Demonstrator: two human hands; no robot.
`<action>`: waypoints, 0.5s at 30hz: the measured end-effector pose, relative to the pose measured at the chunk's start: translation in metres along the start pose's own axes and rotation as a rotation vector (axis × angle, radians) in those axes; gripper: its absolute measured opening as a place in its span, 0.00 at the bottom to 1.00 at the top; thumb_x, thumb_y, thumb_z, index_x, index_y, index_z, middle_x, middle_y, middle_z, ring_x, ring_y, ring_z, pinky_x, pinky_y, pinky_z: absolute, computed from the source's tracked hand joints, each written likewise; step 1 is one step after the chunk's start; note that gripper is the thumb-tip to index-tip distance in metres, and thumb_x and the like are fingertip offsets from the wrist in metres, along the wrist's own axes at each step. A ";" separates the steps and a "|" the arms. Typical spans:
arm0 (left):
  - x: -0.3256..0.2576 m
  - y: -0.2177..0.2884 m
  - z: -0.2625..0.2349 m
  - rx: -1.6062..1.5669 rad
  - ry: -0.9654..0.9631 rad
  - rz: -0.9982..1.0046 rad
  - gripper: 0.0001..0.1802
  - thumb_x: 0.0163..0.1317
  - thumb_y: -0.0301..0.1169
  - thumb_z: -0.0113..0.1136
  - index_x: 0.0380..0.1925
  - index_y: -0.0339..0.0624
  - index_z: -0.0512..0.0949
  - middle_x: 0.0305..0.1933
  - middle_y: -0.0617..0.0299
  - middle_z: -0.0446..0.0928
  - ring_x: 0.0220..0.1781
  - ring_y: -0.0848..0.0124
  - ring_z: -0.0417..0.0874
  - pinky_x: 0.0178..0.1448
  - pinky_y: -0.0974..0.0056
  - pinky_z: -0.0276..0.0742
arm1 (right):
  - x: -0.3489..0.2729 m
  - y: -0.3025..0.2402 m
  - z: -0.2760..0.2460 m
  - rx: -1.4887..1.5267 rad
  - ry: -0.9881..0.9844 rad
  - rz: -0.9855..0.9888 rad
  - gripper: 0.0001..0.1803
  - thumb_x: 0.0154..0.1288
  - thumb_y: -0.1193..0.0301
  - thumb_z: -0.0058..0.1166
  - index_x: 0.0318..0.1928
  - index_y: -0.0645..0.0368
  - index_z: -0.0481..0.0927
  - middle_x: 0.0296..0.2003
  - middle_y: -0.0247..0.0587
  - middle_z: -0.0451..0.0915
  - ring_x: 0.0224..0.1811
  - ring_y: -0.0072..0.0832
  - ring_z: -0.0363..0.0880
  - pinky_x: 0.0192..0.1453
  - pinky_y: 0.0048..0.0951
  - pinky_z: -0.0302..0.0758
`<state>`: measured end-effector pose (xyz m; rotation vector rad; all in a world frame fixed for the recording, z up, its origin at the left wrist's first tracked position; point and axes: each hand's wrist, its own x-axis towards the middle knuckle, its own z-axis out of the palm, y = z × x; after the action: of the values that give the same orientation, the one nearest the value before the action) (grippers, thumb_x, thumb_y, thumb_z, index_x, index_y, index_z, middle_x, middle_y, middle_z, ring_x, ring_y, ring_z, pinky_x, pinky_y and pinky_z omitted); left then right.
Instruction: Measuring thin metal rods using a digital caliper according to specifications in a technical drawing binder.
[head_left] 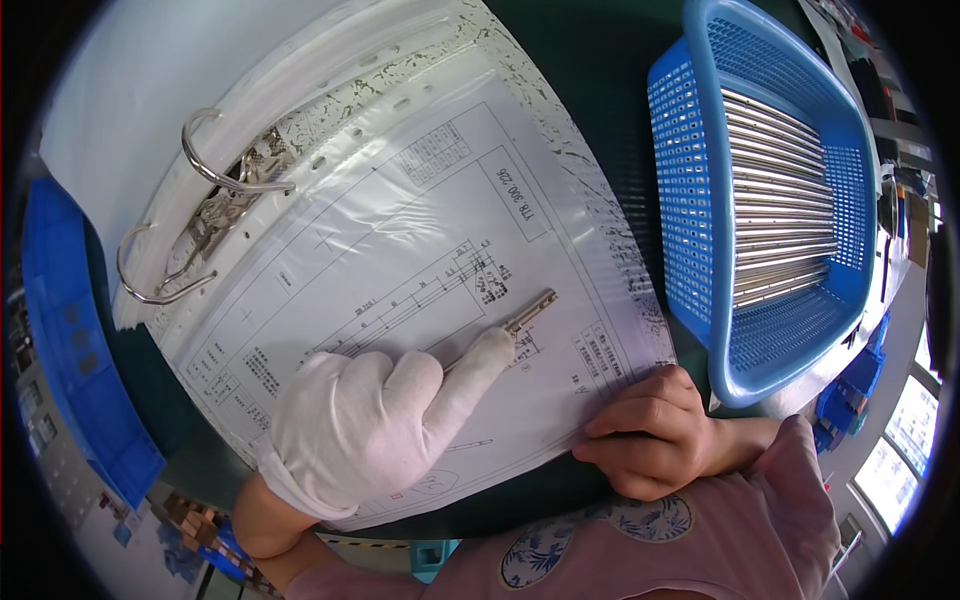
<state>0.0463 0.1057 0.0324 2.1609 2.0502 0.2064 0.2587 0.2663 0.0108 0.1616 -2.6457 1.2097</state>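
A ring binder lies open with a printed technical drawing in a clear plastic sleeve. My left hand, in a white glove, rests over the lower part of the drawing. It is closed on a slim metal rod, with the index finger stretched along it. The rod's shiny tip sticks out past that fingertip; most of its length is hidden under the hand. My bare right hand lies with curled fingers at the sleeve's lower right edge. Nothing shows in its fingers.
A blue perforated basket at the right holds several long metal rods side by side. Two metal binder rings stand up at the left. A blue bin is at the far left. The table is dark green.
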 end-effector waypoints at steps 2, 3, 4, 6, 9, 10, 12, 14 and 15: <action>0.000 0.001 0.000 0.009 0.009 -0.014 0.26 0.41 0.27 0.55 0.47 0.49 0.77 0.19 0.68 0.54 0.15 0.76 0.60 0.16 0.68 0.60 | 0.000 0.000 0.000 0.002 0.003 -0.001 0.10 0.42 0.71 0.56 0.30 0.55 0.83 0.33 0.34 0.77 0.29 0.24 0.72 0.35 0.23 0.64; 0.000 0.002 0.001 0.017 0.018 -0.027 0.28 0.36 0.26 0.55 0.45 0.49 0.78 0.19 0.68 0.54 0.15 0.74 0.60 0.16 0.67 0.59 | 0.000 0.000 0.000 0.002 0.003 -0.001 0.10 0.42 0.71 0.56 0.30 0.55 0.83 0.33 0.34 0.77 0.29 0.24 0.72 0.35 0.23 0.64; -0.001 0.003 0.000 0.019 0.017 -0.030 0.28 0.36 0.26 0.55 0.45 0.49 0.78 0.19 0.68 0.54 0.15 0.74 0.60 0.16 0.67 0.59 | 0.001 0.000 0.000 0.002 0.003 -0.002 0.10 0.42 0.71 0.56 0.30 0.55 0.83 0.33 0.34 0.77 0.29 0.24 0.72 0.35 0.23 0.64; -0.003 0.006 -0.001 0.047 0.013 -0.025 0.27 0.36 0.27 0.56 0.44 0.51 0.79 0.19 0.68 0.53 0.15 0.74 0.60 0.16 0.68 0.59 | 0.001 0.000 0.000 0.003 0.002 -0.006 0.10 0.42 0.71 0.56 0.30 0.55 0.83 0.33 0.34 0.77 0.29 0.24 0.72 0.35 0.23 0.64; -0.002 0.005 -0.003 0.004 -0.052 0.063 0.22 0.47 0.27 0.54 0.46 0.48 0.78 0.20 0.68 0.55 0.15 0.76 0.60 0.17 0.69 0.60 | 0.000 0.000 0.000 -0.002 -0.004 0.005 0.10 0.42 0.71 0.56 0.30 0.56 0.83 0.33 0.34 0.77 0.29 0.24 0.72 0.35 0.23 0.64; -0.002 0.006 -0.003 0.005 -0.053 0.063 0.22 0.47 0.27 0.54 0.46 0.48 0.78 0.20 0.68 0.55 0.15 0.76 0.60 0.17 0.69 0.60 | 0.001 0.000 0.000 0.001 -0.002 0.004 0.10 0.42 0.71 0.56 0.30 0.56 0.83 0.33 0.34 0.77 0.29 0.24 0.72 0.35 0.23 0.64; -0.002 0.007 -0.002 0.010 -0.049 0.085 0.21 0.47 0.27 0.54 0.45 0.47 0.79 0.20 0.68 0.56 0.15 0.75 0.60 0.17 0.69 0.60 | 0.001 0.000 0.000 0.005 0.001 0.002 0.10 0.42 0.71 0.56 0.29 0.56 0.83 0.33 0.34 0.77 0.29 0.24 0.72 0.35 0.23 0.64; -0.002 0.007 -0.001 -0.015 -0.042 0.089 0.20 0.48 0.27 0.54 0.45 0.47 0.79 0.20 0.68 0.55 0.15 0.75 0.60 0.16 0.69 0.59 | 0.001 0.001 0.000 0.001 0.000 -0.006 0.10 0.42 0.71 0.56 0.29 0.56 0.83 0.33 0.34 0.77 0.28 0.24 0.72 0.35 0.23 0.64; -0.002 0.008 0.000 -0.039 -0.036 0.094 0.20 0.48 0.28 0.54 0.45 0.47 0.79 0.20 0.68 0.55 0.15 0.75 0.60 0.16 0.69 0.59 | 0.001 0.001 0.000 0.001 0.000 -0.006 0.10 0.42 0.71 0.56 0.29 0.56 0.83 0.33 0.34 0.77 0.28 0.24 0.72 0.35 0.23 0.64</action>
<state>0.0537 0.1035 0.0343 2.2224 1.9118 0.2162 0.2573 0.2668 0.0104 0.1694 -2.6431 1.2094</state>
